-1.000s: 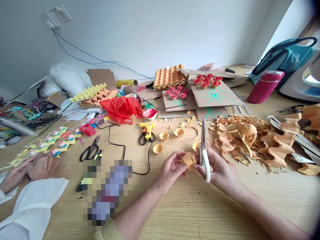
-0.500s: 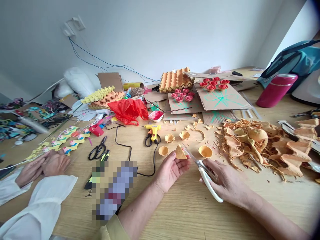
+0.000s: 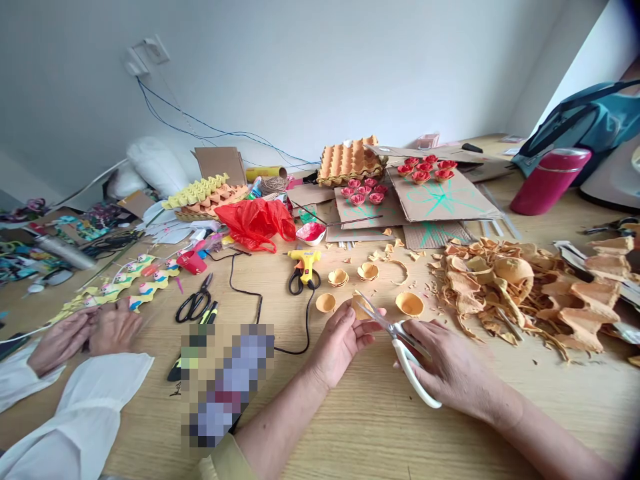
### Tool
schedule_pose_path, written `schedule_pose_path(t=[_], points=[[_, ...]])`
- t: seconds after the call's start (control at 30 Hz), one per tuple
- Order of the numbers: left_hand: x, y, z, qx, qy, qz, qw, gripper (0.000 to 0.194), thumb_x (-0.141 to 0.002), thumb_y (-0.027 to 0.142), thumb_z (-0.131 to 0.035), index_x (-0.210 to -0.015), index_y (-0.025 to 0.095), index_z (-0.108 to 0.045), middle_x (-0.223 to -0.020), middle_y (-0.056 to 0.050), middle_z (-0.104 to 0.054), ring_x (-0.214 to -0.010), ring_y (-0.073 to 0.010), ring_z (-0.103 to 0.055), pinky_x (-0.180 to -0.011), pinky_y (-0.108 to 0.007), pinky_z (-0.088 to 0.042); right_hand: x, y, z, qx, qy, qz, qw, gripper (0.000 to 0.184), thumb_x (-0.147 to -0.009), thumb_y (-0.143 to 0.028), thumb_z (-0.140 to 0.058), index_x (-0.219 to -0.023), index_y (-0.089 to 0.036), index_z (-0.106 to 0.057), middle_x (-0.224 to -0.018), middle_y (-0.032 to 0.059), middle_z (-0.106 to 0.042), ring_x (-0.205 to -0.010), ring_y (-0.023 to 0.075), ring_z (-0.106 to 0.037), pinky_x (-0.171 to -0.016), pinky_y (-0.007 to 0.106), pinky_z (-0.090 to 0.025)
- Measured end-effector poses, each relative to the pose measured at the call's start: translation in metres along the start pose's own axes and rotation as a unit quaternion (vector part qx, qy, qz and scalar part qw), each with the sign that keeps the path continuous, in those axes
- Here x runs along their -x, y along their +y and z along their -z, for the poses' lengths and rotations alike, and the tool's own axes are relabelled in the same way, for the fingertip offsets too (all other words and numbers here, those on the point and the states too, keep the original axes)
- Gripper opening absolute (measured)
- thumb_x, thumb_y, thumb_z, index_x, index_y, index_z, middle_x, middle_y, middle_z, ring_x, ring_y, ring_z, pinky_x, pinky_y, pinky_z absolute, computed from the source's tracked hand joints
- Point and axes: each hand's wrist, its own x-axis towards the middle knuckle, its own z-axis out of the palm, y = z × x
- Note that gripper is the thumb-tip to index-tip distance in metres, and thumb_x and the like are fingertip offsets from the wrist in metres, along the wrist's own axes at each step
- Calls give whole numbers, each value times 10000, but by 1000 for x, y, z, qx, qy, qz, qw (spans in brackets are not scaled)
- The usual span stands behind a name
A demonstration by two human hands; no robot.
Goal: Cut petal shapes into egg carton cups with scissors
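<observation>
My left hand pinches a small piece of orange egg carton between thumb and fingers. In my right hand are white-handled scissors, their blades lying across the carton piece. On the wood just beyond my hands sit two carton cups, one at the left and a larger cup at the right. Behind them stand two petalled carton cups, a left one and a right one.
Carton scraps heap up at the right. A yellow glue gun, black scissors and a red bag lie left of centre. Red paper-pulp flowers rest on cardboard behind. Another person's hands are at far left.
The carton piece has turned in my left hand, from a pointed shape to a rounder one. The scissor blades have moved left and now cross it.
</observation>
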Motion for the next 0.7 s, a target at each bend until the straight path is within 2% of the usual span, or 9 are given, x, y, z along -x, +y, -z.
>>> schedule_pose_path(t=[0.23, 0.5, 0.7], points=[[2, 0, -1, -58, 9, -30, 998, 381, -832, 383, -705, -1165, 221, -613, -1154, -102, -702, -930, -178, -682, -727, -241, -469, 0, 3, -1, 28, 11, 10, 999, 123, -913, -334, -517, -890, -216, -491, -779, 39, -616, -709, 216, -560, -705, 370, -422], [2, -1, -1, -61, -5, -9, 998, 422, -809, 409, -727, -1171, 221, -619, -1093, -97, -716, -944, -188, -678, -751, -250, -461, 0, 2, 1, 27, 19, 22, 999, 209, -900, -411, -553, -897, -216, -479, -804, 42, -607, -747, 227, -553, -748, 388, -404], [3, -1, -2, -64, -10, -19, 998, 421, -814, 411, -723, -1175, 227, -610, -1103, -98, -710, -935, -185, -673, -749, -250, -462, 1, -2, 1, 28, 24, 28, 999, 213, -913, -409, -524, -842, -230, -432, -743, 20, -579, -678, 206, -522, -727, 377, -395]])
